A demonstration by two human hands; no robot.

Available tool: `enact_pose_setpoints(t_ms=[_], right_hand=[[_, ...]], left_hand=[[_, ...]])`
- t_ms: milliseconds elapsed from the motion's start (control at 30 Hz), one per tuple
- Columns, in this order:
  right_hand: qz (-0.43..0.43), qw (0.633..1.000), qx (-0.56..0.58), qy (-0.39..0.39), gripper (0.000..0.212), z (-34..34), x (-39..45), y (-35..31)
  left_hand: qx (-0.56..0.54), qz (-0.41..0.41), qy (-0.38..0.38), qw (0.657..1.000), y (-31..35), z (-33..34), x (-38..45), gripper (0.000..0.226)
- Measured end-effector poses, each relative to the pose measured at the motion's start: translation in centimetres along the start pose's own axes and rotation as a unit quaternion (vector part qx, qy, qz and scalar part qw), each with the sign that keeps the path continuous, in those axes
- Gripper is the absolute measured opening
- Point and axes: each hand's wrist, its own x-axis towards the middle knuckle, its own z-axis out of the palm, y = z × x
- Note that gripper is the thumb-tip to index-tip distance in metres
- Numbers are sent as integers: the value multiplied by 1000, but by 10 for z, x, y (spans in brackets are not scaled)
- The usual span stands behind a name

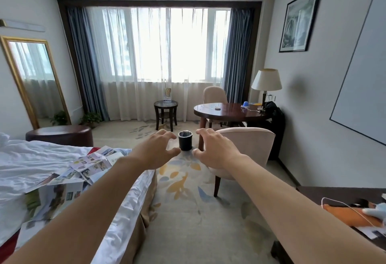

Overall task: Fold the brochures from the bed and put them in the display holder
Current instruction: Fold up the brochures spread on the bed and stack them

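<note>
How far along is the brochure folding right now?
Nothing looks done. The colourful printed paper brochures lie spread and unfolded on the white-sheeted bed. Left hand and right hand are open and empty, held out over the carpet. The clear display holder on the small dark round side table seems far off. All folding and loading remains.

Loose printed paper brochures [83,169] are spread on the white-sheeted bed [31,159] at left. A clear upright display holder [167,94] is set on the small round dark side table [166,105] before the curtains, well apart.

Unfolded brochures [83,167] (colourful) scattered on bed [31,159].
</note>
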Motion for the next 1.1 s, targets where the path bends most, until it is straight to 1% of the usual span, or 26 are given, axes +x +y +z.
enact_pose_setpoints(t_ms=[133, 367, 600, 767, 900, 1100], right_hand=[[10, 1000, 1, 2, 66, 12, 66, 14], [14, 1000, -6, -3, 68, 35, 178, 54], [3, 1000, -13, 0, 66, 72, 306, 109], [-6, 1000, -8, -15, 71, 98, 395, 154], [-8, 999, -8, -36, 72, 116, 459, 180], [-45, 998, -5, -40, 77, 156, 559, 199]], left_hand=[[-1, 8, 14, 1000, -34, 2, 69, 56], [-8, 11, 4, 1000, -84, 23, 178, 56], [-14, -2, 9, 1000, -127, 56, 303, 55], [-13, -20, -1, 1000, -156, 77, 391, 57], [-10, -27, -17, 999, -183, 88, 448, 62], [-14, -22, -1, 1000, -243, 96, 516, 64]])
